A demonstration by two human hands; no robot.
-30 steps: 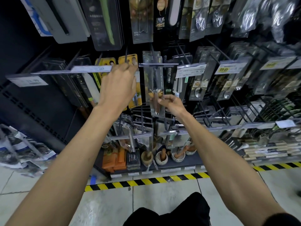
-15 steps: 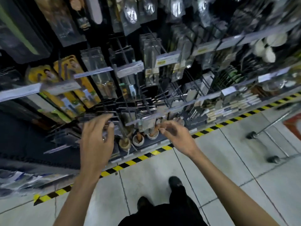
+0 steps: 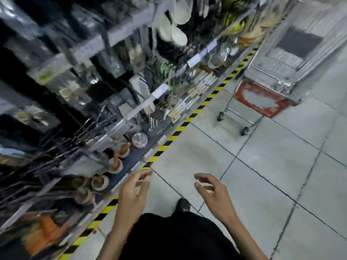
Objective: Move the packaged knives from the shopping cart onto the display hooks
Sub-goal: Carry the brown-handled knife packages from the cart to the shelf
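The head view is blurred by motion. My left hand hangs low near the rack's base with fingers loosely spread and nothing in it. My right hand floats over the tiled floor, fingers relaxed, holding nothing. The shopping cart stands at the upper right, wire-walled with a red panel on its end; a dark package lies inside it. The display hooks with hanging packaged utensils fill the left side, too smeared to pick out single knives.
Yellow-and-black hazard tape runs along the rack's foot. Small wooden and metal bowls sit on the bottom shelf. My dark trousers and shoe show at the bottom. Grey floor tiles spread to the right.
Both hands left the hanging packages and dropped low, holding nothing. My view swung right and down, bringing the shopping cart into sight.
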